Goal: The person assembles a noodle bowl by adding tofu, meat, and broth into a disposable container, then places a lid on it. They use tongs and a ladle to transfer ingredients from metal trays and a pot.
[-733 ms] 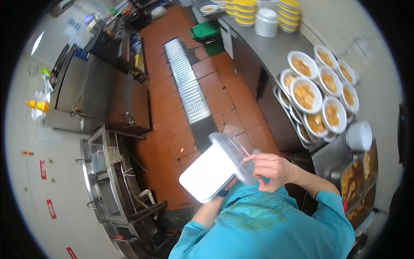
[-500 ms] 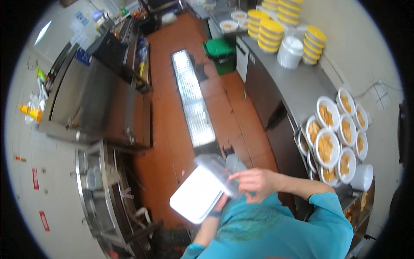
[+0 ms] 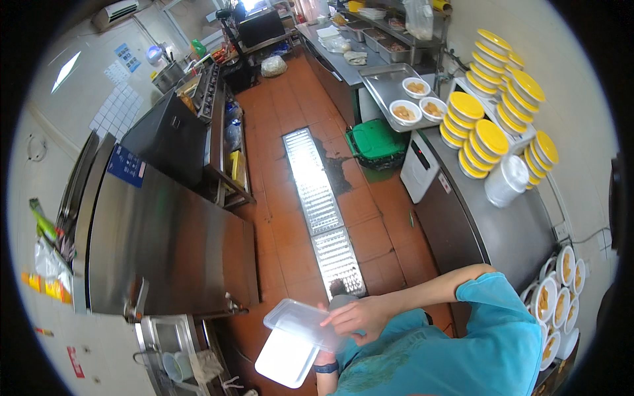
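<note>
My left hand (image 3: 325, 357), mostly hidden, holds a white rectangular plastic container (image 3: 285, 363) from its right side and underneath. A translucent rectangular lid (image 3: 297, 321) is pinched in my right hand (image 3: 360, 318) along its right edge. The lid lies slantwise over the far part of the container, covering it only in part; whether the two touch I cannot tell. Both are in front of my body, above the tiled floor.
On the right counter (image 3: 456, 165) stand stacks of yellow-lidded tubs (image 3: 489, 142), white bowls of food (image 3: 547, 300) and stacked white lids (image 3: 507, 179). A green bin (image 3: 375, 140) is beside it. Left are a steel cabinet (image 3: 178, 231) and a sink (image 3: 168, 333). A metal drain grate (image 3: 317, 191) crosses the floor.
My view has swung up toward the far end of the kitchen, so the hands sit lower in it. The lid has come down from a steep tilt to lie flatter over the container.
</note>
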A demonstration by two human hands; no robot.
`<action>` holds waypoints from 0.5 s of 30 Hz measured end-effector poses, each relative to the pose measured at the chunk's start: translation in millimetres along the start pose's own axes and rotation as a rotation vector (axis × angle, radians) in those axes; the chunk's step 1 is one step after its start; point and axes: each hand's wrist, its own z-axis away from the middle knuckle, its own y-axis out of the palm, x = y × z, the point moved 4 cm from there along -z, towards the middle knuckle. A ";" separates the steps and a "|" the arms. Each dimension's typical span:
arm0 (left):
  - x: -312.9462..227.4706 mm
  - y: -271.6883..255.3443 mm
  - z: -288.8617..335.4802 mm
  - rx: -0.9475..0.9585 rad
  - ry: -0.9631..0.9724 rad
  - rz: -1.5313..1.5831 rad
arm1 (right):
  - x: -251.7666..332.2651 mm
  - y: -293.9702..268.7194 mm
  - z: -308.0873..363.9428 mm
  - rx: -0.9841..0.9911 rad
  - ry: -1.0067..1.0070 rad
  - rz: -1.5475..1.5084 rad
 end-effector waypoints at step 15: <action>-263.2 29.4 -432.2 0.191 -0.507 -0.022 | -360.0 -278.2 -195.1 -0.550 0.716 -0.576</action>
